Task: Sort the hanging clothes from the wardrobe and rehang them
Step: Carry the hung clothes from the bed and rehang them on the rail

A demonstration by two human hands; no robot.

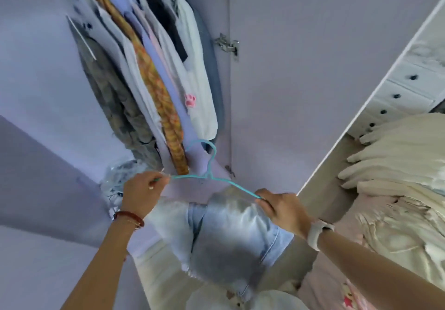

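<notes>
While the wardrobe (313,45) stands open with its lilac door swung wide, a row of hanging clothes (149,69) crowds the rail at the upper left, a long orange patterned piece among pale shirts and a grey coat. To the right, a bed (337,225) carries a heap of cream garments (397,165). Below the rail, the person holds a pair of pale denim shorts (231,237) draped on a turquoise hanger (209,165). The hanger's bar runs left to right between the hands, dipping a little toward the right, and its hook points up and away toward the hanging row. The left hand (142,194) pinches the bar's left end; the right hand (284,211) grips the right end with fingers curled round it. Both sit level with the shorts, the left hand nearer the hanging row, so I judge the hook must rise and go forward to reach the rail.
</notes>
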